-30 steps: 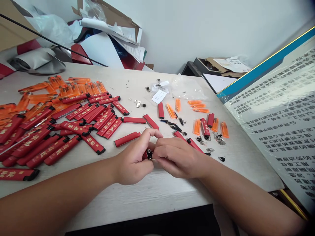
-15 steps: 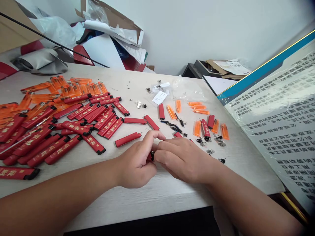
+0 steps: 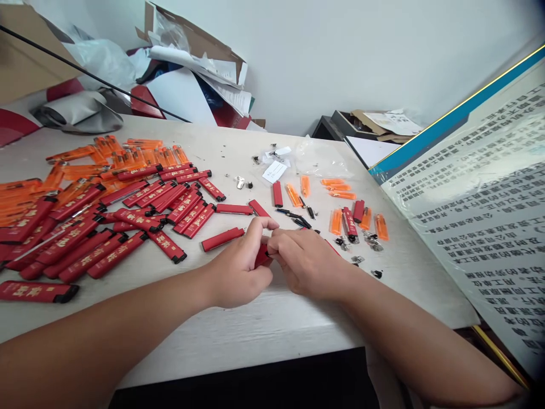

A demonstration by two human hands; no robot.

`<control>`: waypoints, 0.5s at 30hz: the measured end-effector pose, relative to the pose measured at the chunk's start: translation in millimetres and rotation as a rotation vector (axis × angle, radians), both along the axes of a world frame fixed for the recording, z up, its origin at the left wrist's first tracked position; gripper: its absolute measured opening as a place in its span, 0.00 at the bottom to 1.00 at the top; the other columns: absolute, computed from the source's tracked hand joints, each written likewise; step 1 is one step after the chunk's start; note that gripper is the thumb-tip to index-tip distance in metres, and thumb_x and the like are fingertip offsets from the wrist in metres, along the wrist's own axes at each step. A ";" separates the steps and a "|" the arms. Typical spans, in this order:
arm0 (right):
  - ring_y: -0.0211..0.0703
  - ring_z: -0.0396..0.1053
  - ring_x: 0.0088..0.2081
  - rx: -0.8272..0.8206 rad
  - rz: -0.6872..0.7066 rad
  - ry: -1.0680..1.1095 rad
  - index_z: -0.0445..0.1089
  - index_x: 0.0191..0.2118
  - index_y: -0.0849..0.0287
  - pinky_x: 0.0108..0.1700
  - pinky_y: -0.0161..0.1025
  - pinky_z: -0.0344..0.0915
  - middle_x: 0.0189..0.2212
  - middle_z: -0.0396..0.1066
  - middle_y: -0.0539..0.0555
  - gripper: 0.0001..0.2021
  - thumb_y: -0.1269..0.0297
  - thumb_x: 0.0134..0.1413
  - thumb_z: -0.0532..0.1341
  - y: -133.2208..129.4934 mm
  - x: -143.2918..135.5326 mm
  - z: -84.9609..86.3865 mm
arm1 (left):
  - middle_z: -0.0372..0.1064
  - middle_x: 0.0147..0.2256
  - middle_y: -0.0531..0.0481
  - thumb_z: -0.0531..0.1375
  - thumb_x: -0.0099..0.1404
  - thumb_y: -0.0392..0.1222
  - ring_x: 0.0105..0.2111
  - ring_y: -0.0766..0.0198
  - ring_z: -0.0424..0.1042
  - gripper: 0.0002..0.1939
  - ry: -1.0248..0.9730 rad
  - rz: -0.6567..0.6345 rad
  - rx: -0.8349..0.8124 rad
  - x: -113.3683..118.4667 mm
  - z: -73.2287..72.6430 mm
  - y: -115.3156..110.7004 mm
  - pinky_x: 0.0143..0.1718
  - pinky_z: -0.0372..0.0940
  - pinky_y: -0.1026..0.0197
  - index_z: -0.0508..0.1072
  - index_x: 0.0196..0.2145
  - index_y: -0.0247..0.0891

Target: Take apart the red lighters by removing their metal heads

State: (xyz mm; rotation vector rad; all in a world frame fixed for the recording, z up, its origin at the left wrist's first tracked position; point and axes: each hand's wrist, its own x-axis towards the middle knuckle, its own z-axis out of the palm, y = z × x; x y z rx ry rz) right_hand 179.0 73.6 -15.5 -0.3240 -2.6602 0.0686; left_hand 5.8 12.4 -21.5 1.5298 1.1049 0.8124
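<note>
A red lighter point(image 3: 261, 255), mostly covered by fingers, is gripped in the curled left hand point(image 3: 236, 275) over the worktop point(image 3: 204, 352), behind the middle of its front edge. Its end is met by the bent fingers of the right hand point(image 3: 310, 261); whether they are closed on it cannot be told. Red lighters point(image 3: 183, 207) and orange lighters point(image 3: 80, 165) are heaped toward the left edge; loose metal parts point(image 3: 373, 244) are scattered toward the right edge.
</note>
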 end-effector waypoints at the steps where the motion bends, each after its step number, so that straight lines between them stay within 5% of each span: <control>1: 0.36 0.52 0.24 -0.036 -0.006 -0.004 0.55 0.33 0.57 0.25 0.35 0.45 0.24 0.61 0.49 0.08 0.78 0.53 0.50 0.0 -0.3 0.1 | 0.63 0.32 0.55 0.51 0.54 0.27 0.29 0.66 0.61 0.29 -0.006 0.009 0.012 0.1 -1.6 0.3 0.29 0.57 0.61 0.51 0.52 0.45; 15: 0.35 0.48 0.23 -0.200 -0.007 0.061 0.52 0.33 0.56 0.25 0.33 0.46 0.25 0.58 0.47 0.09 0.78 0.52 0.49 0.1 -1.5 0.0 | 0.64 0.33 0.55 0.51 0.52 0.25 0.26 0.69 0.58 0.29 -0.005 0.045 0.045 -0.1 -5.3 -1.7 0.27 0.56 0.62 0.51 0.50 0.45</control>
